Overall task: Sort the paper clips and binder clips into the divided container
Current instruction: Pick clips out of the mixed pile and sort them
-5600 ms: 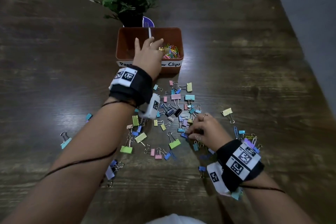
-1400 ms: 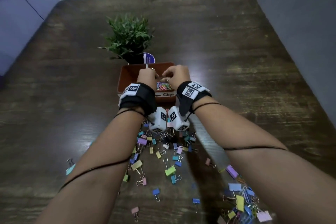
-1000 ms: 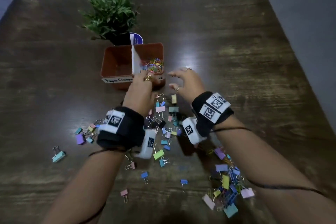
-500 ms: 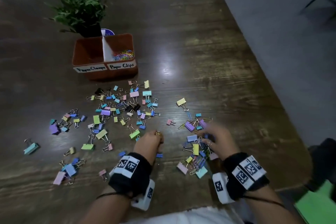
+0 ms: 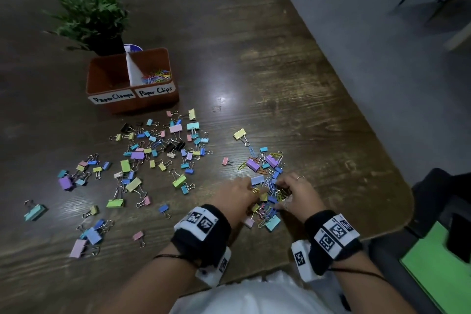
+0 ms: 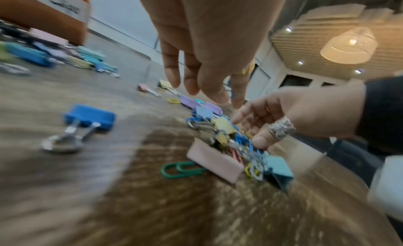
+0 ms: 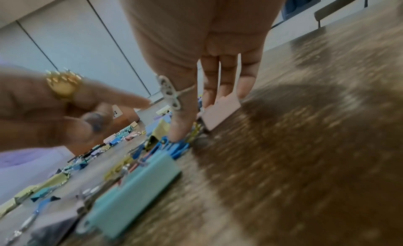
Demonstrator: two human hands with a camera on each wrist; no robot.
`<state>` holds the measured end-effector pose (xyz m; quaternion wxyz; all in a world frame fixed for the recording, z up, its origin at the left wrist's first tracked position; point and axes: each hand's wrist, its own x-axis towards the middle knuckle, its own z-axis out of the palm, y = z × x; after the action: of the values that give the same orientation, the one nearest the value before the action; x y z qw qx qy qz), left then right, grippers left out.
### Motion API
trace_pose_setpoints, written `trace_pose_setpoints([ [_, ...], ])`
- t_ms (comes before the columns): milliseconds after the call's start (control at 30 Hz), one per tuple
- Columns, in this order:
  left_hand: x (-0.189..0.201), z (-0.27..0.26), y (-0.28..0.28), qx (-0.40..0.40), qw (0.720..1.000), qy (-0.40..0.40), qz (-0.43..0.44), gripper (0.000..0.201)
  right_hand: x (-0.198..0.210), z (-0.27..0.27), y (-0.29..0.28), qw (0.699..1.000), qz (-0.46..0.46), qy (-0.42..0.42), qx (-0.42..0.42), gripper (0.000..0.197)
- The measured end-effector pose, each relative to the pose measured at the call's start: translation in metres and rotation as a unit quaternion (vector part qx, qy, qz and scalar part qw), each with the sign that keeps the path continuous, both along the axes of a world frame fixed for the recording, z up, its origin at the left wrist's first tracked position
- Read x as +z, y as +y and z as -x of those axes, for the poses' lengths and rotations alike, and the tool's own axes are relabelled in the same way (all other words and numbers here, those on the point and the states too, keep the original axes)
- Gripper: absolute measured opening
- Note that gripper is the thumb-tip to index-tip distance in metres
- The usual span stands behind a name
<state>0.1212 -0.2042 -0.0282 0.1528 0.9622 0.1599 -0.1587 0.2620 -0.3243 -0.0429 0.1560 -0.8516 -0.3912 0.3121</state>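
The brown divided container (image 5: pixel 109 106) stands at the back left, with several coloured paper clips (image 5: pixel 158 76) in its right compartment, labelled "Paper Clips". Its left compartment, labelled "Paper Clamps", looks empty. Both hands work at a mixed pile of clips (image 5: pixel 267 202) near the table's front right. My left hand (image 5: pixel 242 192) hangs over the pile (image 6: pixel 226 137) with fingers (image 6: pixel 206 84) loose and nothing visibly held. My right hand (image 5: pixel 297 192) reaches in from the right, its straight fingers (image 7: pixel 181 127) touching blue clips and a pink binder clip (image 7: pixel 220 111).
Many binder clips (image 5: pixel 158 150) lie scattered across the table's middle and left. Behind the container is a potted plant (image 5: pixel 89 13). The table's rounded right edge (image 5: pixel 405 211) is close to the pile. A green paper clip (image 6: pixel 181 169) and a blue binder clip (image 6: pixel 89 117) lie nearby.
Both hands came back from the container to the near right pile. In the last half second my left hand moved right to join the right hand there.
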Motion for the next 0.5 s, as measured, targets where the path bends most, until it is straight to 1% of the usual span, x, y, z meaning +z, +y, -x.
trace_pose_setpoints([
  [33, -0.001, -0.006, -0.004, -0.039, 0.998, 0.023, -0.036, 0.057, 0.0, 0.0, -0.001, 1.0, -0.007, 0.008, -0.004, 0.052],
  [67, -0.003, -0.01, -0.007, -0.061, 0.995, 0.04, -0.062, 0.065, 0.0, -0.001, -0.002, 1.0, -0.016, 0.019, -0.009, 0.051],
  [100, -0.005, -0.012, -0.006, -0.073, 0.993, 0.053, -0.076, 0.068, 0.0, -0.002, -0.004, 0.999, -0.022, 0.026, -0.013, 0.051],
  [167, -0.009, -0.006, -0.003, -0.06, 0.993, 0.053, -0.083, 0.066, -0.001, -0.004, -0.006, 0.999, -0.025, 0.027, -0.017, 0.052],
  [233, -0.013, 0.006, 0.003, -0.037, 0.995, 0.034, -0.089, 0.066, -0.003, -0.007, -0.009, 0.999, -0.027, 0.016, -0.019, 0.051],
  [333, -0.009, 0.026, 0.021, -0.004, 0.994, 0.066, -0.09, 0.068, -0.002, -0.008, -0.01, 1.0, -0.021, -0.021, -0.006, 0.05],
  [400, -0.003, 0.037, 0.034, 0.019, 0.991, 0.089, -0.099, 0.062, 0.003, -0.005, -0.008, 0.998, -0.022, -0.047, 0.017, 0.046],
  [467, 0.002, 0.044, 0.041, 0.054, 0.99, 0.084, -0.095, 0.051, 0.005, 0.001, -0.001, 0.997, -0.045, -0.054, 0.041, 0.039],
  [500, 0.003, 0.045, 0.042, 0.071, 0.991, 0.077, -0.082, 0.049, 0.005, 0.003, 0.004, 0.996, -0.059, -0.051, 0.047, 0.036],
])
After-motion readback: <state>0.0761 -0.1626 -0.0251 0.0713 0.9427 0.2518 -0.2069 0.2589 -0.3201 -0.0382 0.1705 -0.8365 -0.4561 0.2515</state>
